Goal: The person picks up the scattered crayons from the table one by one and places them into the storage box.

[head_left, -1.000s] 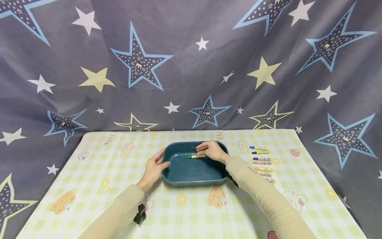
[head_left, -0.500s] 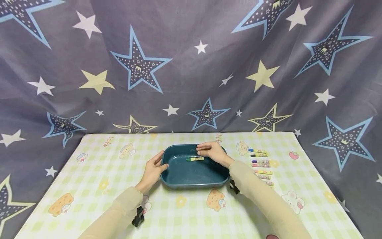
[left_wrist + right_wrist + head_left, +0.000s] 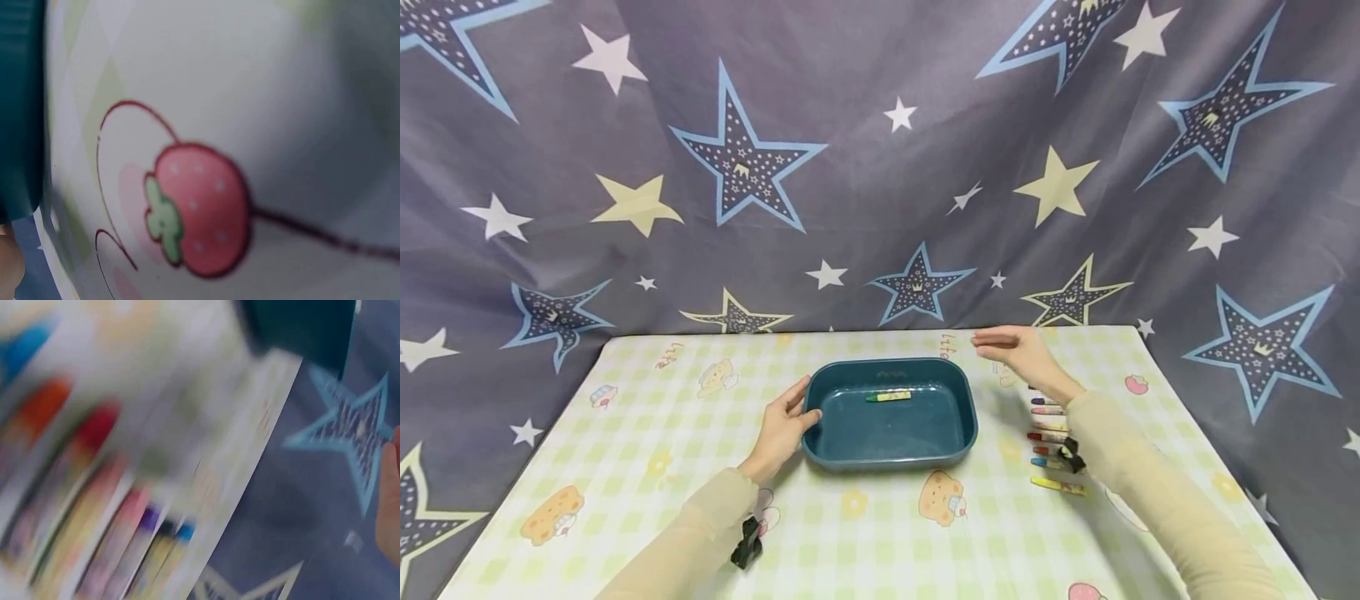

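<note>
My left hand (image 3: pixel 778 429) holds the left end of a dark teal plastic tray (image 3: pixel 895 433), thumb over the rim and fingers along the outside wall. A green crayon (image 3: pixel 889 397) in a patterned wrapper lies on the tray's floor towards the back. Beyond the tray's right end, my right hand (image 3: pixel 1026 354) is raised over the table with fingers extended and nothing in them. Below and beside it lies a row of crayons, including a yellow crayon (image 3: pixel 1060 486) at the near end and a purple crayon (image 3: pixel 150 519). My right forearm and hand hide part of the row.
A checked tablecloth (image 3: pixel 647 433) with cartoon prints covers the table. Behind its far edge hangs a grey star-patterned curtain (image 3: pixel 865 192). A black strap (image 3: pixel 747 543) hangs under my left wrist.
My right hand has let go of the green crayon inside the tray, then lifted and moved right towards the crayon row. The left hand stays on the tray.
</note>
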Motion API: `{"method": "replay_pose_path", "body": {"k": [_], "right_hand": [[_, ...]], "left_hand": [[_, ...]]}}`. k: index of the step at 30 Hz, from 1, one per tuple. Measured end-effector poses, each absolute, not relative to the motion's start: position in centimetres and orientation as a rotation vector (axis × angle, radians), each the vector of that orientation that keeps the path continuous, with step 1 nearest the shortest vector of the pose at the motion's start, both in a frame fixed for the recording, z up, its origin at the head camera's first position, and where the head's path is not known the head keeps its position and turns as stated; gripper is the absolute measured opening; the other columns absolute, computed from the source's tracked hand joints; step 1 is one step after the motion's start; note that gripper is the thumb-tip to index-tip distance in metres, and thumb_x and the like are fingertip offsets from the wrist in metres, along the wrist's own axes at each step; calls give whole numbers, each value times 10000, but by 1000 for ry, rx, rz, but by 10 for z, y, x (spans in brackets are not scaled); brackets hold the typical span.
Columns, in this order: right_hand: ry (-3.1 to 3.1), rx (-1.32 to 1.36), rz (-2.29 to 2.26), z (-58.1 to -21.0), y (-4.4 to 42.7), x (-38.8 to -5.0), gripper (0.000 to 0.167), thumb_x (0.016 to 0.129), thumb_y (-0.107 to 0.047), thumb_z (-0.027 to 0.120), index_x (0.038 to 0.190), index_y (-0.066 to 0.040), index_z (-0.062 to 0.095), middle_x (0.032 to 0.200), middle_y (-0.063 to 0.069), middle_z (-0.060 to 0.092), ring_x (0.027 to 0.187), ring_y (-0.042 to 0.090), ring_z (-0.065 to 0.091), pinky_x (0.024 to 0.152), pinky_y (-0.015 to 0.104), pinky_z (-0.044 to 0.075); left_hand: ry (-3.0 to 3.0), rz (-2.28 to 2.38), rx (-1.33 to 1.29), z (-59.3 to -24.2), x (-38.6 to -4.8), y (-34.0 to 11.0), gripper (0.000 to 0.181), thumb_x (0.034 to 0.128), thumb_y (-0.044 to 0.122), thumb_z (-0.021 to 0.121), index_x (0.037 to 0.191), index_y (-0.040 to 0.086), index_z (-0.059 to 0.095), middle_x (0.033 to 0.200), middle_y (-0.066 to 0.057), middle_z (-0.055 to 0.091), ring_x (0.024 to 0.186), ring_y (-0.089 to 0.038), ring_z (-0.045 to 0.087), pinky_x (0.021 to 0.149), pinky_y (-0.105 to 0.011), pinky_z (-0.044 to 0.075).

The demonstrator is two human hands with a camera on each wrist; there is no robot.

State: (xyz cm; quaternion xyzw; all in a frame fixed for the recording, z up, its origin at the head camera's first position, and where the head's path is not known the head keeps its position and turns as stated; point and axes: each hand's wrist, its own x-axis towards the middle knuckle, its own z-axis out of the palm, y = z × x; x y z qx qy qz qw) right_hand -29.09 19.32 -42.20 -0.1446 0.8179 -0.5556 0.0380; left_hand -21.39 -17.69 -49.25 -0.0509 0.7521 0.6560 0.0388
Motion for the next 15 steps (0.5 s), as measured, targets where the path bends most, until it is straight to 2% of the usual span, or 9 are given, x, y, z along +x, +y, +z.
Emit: {"method": "replay_pose_path", "body": {"k": [5, 15], "right_hand": [[2581, -378, -1635, -434, 238, -298, 383, 840, -190, 663, 1156, 20, 615, 1144, 201, 622, 877, -28, 632, 796, 181, 533], [2737, -225, -1466, -465, 296, -305, 339, 861, -97, 625, 1150, 77, 598, 1127, 247, 611, 801, -111, 583, 766, 110, 505]], "left_hand": [[2289, 2002, -152, -494, -214, -178, 651, 849, -24, 565, 1436, 104, 314, 1407, -181, 390, 1302, -256, 387, 946, -277, 460], [2297, 2006, -152, -490, -212, -177, 633, 854, -7, 572, 1427, 123, 337, 1408, -175, 389, 1303, -250, 387, 938, -238, 457]]}}
